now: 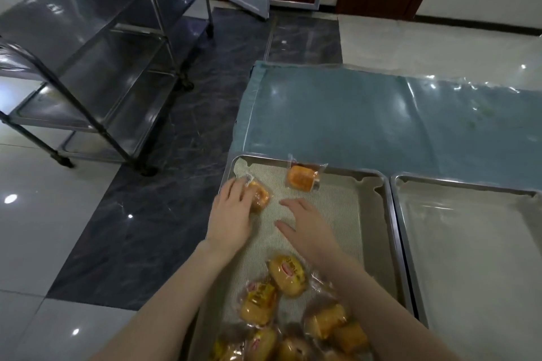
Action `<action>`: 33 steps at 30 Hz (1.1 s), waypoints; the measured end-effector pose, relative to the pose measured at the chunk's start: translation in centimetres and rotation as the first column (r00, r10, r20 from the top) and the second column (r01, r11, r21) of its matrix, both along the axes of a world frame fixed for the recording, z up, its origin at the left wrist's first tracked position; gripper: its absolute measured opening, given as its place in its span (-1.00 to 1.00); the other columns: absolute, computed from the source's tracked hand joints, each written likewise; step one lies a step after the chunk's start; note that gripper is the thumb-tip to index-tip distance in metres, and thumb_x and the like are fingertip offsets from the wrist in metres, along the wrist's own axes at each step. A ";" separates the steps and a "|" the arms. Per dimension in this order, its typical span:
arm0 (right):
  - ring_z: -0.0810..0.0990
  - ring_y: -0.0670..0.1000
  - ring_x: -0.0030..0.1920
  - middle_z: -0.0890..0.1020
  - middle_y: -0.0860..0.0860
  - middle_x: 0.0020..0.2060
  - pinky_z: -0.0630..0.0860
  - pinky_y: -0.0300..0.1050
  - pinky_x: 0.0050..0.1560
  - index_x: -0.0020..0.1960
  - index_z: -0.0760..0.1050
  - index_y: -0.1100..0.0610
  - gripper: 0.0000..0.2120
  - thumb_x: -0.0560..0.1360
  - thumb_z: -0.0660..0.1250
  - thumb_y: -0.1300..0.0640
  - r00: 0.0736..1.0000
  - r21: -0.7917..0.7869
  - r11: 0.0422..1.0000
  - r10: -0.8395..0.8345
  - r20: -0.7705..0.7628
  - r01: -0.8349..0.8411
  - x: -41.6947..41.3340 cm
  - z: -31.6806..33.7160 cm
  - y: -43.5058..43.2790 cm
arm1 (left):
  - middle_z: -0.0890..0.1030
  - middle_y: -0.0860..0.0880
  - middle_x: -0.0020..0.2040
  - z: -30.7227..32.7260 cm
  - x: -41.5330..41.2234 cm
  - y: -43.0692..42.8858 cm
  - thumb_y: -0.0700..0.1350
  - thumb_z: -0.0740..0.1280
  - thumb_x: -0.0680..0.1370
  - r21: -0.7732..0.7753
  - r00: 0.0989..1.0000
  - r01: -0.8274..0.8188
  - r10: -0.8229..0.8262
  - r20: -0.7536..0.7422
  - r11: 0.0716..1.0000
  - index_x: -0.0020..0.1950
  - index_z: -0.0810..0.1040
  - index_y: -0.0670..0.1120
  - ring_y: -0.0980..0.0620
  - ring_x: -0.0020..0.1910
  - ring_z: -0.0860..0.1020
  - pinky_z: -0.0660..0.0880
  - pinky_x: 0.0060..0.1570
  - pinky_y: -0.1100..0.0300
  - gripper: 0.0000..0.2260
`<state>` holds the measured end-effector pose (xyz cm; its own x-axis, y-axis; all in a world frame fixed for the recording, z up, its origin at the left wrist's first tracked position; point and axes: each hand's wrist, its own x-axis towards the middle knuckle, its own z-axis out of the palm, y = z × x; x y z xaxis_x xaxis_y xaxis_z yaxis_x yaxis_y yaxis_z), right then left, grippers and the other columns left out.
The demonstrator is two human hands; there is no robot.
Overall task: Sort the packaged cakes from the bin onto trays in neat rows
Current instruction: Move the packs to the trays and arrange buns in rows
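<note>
By tray (pixel 374 215) far-L corner, L hand (pixel 231 214) holds cake (pixel 261 196)

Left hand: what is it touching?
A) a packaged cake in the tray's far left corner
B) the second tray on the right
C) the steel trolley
A: the left hand has its fingers over the packaged cake at the tray's far left corner.

moderate indoor light, cool cast, from overhead lamps that show as small white glare spots on the glossy floor (pixel 10 199) and bright streaks on the plastic table cover (pixel 434 82); steel cart (pixel 96 47) carries a broad soft sheen. shadows faint and diffuse. wide-angle distortion bends straight lines toward the edges; whole frame slightly soft, cakes (pixel 261 343) at the bottom edge smeared, print unreadable.
</note>
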<state>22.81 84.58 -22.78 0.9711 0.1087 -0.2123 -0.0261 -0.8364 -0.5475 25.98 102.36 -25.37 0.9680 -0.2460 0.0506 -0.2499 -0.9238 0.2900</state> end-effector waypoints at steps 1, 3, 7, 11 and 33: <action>0.32 -0.03 0.41 0.35 -0.08 0.41 0.29 -0.08 0.41 0.47 0.27 -0.04 -0.49 0.55 0.30 -0.03 1.000 0.013 1.000 0.015 0.008 -0.015 0.8 -0.2 0.7 | 0.30 -0.05 0.49 -0.2 1.0 0.0 -0.13 0.43 0.49 0.051 0.999 0.036 -0.036 0.003 0.998 0.43 0.37 0.00 -0.10 0.50 0.19 0.12 0.47 -0.02 -0.47; 0.30 -0.03 0.42 0.33 -0.08 0.42 0.26 -0.08 0.43 0.48 0.22 -0.04 -0.40 0.51 0.36 0.01 0.998 0.010 0.998 0.054 0.014 -0.054 2.2 -1.1 1.9 | 0.35 -0.05 0.45 -0.5 2.6 0.2 -0.14 0.44 0.47 0.146 0.994 0.103 -0.107 0.018 0.984 0.40 0.40 0.01 -0.11 0.47 0.25 0.17 0.45 -0.01 -0.48; 0.25 -0.03 0.43 0.28 -0.11 0.44 0.23 -0.05 0.46 0.50 0.18 -0.04 -0.27 0.44 0.45 0.02 0.998 0.004 0.998 0.067 0.012 -0.067 3.3 -3.0 2.8 | 0.41 -0.03 0.37 -0.6 4.7 1.1 -0.16 0.32 0.53 0.083 0.984 0.177 -0.174 -0.044 0.981 0.38 0.41 0.02 -0.08 0.33 0.40 0.31 0.33 0.05 -0.59; 0.40 -0.20 0.22 0.43 -0.18 0.31 0.35 -0.14 0.35 0.40 0.33 -0.09 -0.46 0.47 0.42 0.09 0.984 0.227 0.960 -0.176 0.035 0.164 3.8 -3.6 2.7 | 0.58 0.00 0.16 0.6 5.2 1.7 -0.01 0.36 0.54 -0.192 0.983 0.137 -0.157 -0.093 0.972 0.32 0.46 -0.01 0.01 0.12 0.54 0.44 0.13 0.17 -0.64; 0.51 -0.12 0.19 0.56 -0.10 0.20 0.44 -0.21 0.23 0.25 0.52 0.00 -0.68 0.53 0.34 0.22 0.908 0.322 0.858 -0.418 -0.019 0.401 4.9 -4.8 2.0 | 0.58 0.05 -0.03 -1.5 0.5 -1.4 0.01 0.43 0.48 -0.400 0.938 -0.271 0.146 -0.315 0.876 0.29 0.49 0.00 0.20 -0.20 0.49 0.36 -0.25 0.44 -0.60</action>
